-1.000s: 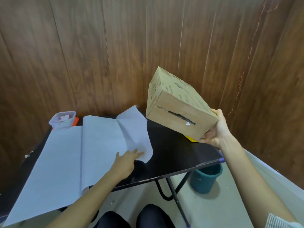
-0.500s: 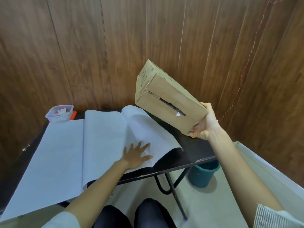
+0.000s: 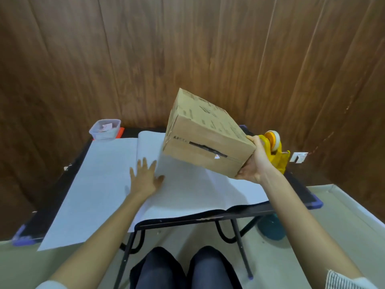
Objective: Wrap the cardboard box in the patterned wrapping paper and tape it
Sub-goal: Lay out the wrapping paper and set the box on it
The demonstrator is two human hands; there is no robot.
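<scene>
My right hand (image 3: 253, 163) grips the cardboard box (image 3: 205, 134) by its right end and holds it tilted in the air above the table. The wrapping paper (image 3: 100, 184) lies spread pale side up across the black table (image 3: 298, 184), with a crease running front to back. My left hand (image 3: 145, 178) presses flat on the paper with fingers spread, just left of the box. A yellow tape dispenser (image 3: 275, 151) stands on the table's right side, partly hidden behind my right hand.
A small clear plastic container (image 3: 105, 129) sits at the table's back left corner, against the wooden wall. A teal bucket (image 3: 270, 227) stands on the floor under the table's right end. My knees are under the front edge.
The right flap of paper has been spread flat to the right. My left hand moved back and left onto the crease. The box has come lower, over the paper.
</scene>
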